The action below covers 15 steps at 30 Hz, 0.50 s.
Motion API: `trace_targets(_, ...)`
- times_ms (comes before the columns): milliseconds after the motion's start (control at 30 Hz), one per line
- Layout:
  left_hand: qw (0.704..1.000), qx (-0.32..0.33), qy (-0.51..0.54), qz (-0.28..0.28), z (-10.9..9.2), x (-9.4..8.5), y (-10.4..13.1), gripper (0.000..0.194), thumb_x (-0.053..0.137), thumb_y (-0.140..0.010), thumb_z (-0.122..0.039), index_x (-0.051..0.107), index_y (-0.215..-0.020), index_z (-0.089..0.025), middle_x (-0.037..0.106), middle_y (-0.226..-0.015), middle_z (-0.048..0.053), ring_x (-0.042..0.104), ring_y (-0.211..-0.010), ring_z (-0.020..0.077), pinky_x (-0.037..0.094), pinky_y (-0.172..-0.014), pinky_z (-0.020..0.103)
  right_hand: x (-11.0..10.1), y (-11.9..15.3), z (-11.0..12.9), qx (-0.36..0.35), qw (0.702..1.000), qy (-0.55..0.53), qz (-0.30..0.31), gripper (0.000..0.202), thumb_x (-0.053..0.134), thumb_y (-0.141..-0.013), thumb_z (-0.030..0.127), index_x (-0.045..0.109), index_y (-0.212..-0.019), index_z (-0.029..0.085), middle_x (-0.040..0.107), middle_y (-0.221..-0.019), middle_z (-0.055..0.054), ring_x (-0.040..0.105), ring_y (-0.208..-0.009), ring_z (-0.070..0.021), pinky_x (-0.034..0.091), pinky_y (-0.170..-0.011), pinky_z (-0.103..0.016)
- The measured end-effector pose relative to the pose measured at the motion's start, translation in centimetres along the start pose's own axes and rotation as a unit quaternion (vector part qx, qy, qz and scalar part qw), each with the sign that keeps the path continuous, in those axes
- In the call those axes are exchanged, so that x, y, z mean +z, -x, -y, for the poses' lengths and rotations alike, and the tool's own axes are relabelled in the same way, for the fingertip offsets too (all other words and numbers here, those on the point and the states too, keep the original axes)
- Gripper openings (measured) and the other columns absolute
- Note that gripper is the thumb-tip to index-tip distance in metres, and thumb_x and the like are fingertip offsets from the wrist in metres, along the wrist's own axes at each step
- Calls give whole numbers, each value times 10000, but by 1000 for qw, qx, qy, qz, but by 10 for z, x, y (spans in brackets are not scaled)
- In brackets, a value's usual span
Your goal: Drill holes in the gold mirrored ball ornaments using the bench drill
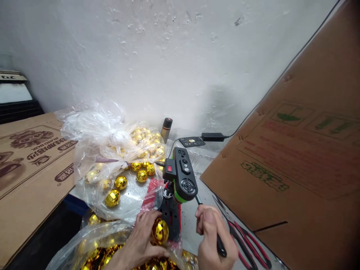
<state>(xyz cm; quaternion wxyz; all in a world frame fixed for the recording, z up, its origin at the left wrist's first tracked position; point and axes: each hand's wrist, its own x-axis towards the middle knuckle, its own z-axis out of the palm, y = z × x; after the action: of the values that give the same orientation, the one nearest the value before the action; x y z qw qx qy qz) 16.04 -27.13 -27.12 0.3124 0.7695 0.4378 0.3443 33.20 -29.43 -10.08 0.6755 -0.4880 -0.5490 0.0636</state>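
My left hand (142,240) is curled around a gold mirrored ball (161,231), its thumb below and its fingers behind. The ball sits by the front of the black slotted base (170,215) of a small black and green machine (185,174) with a red switch. My right hand (215,236) is closed round a black handle (221,247). A thin metal shaft runs from that handle up to the machine's lower edge; whether it joins the machine, I cannot tell. Under my left hand lies an open clear bag (70,242) full of gold balls.
Behind on the left, a clear plastic bag (112,142) holds more gold balls. A dark-capped bottle (166,129), a black power adapter (215,137) and a cable are near the wall. Red-handled pliers (247,245) lie at right, beside a large carton (295,150). Another carton (30,161) stands left.
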Motion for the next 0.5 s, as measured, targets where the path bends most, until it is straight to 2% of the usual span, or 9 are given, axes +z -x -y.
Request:
trace_targets(67, 999, -4, -19, -33, 8, -20, -1, 807, 806, -823, -659, 547, -1473, -256, 633, -1462, 168, 612, -1309, 401, 541, -1089, 574, 2, 7, -6, -9, 1000, -4, -5, 327, 513, -1078, 235, 566, -756, 210, 529, -699, 15, 481, -574, -110, 388, -536, -241)
trace_targets(133, 992, -46, -51, -103, 14, -42, -23, 536, 584, -1014, -536, 552, -1459, -237, 627, -1464, 166, 580, -1370, 366, 476, -1169, 583, 4, 14, -12, -9, 1000, -8, -14, 310, 512, -1072, 224, 576, -769, 207, 543, -716, 10, 474, -547, -104, 377, -497, -241)
trace_targets(167, 987, -65, -67, -129, 16, -52, -39, 477, 559, -1025, -459, 568, -1430, -207, 620, -1465, 178, 556, -1400, 363, 420, -1216, 592, 6, 16, -13, -10, 1000, -9, -20, 307, 511, -1070, 220, 575, -770, 206, 549, -724, 8, 474, -541, -102, 375, -487, -240)
trace_targets(233, 979, -123, -70, -147, 20, -68, -76, 476, 629, -945, -312, 585, -1386, -138, 569, -1508, 225, 488, -1463, 390, 336, -1264, 601, 8, 19, -15, -17, 999, -13, -30, 310, 511, -1067, 215, 567, -762, 208, 552, -724, 8, 487, -552, -104, 386, -496, -236)
trace_targets(333, 979, -148, -43, -132, 25, -78, -120, 489, 677, -833, -192, 631, -1318, -151, 593, -1483, 216, 532, -1419, 402, 354, -1235, 612, 9, 18, -15, -29, 999, -14, -36, 308, 508, -1069, 222, 558, -765, 212, 547, -713, 14, 490, -565, -107, 393, -513, -233)
trace_targets(400, 979, -159, -15, -125, 28, -79, -132, 485, 721, -766, -178, 667, -1248, -180, 673, -1372, 179, 592, -1345, 391, 390, -1207, 593, 8, 17, -14, -29, 999, -10, -33, 306, 499, -1073, 221, 555, -772, 212, 536, -705, 19, 485, -568, -108, 391, -521, -234)
trace_targets(500, 971, -192, 43, -136, 27, -76, -128, 477, 774, -743, -292, 675, -1197, -184, 733, -1226, 154, 632, -1274, 390, 424, -1172, 569, 6, 15, -11, -23, 999, -8, -25, 332, 488, -1077, 210, 538, -749, 212, 516, -699, 20, 491, -591, -113, 389, -540, -240)
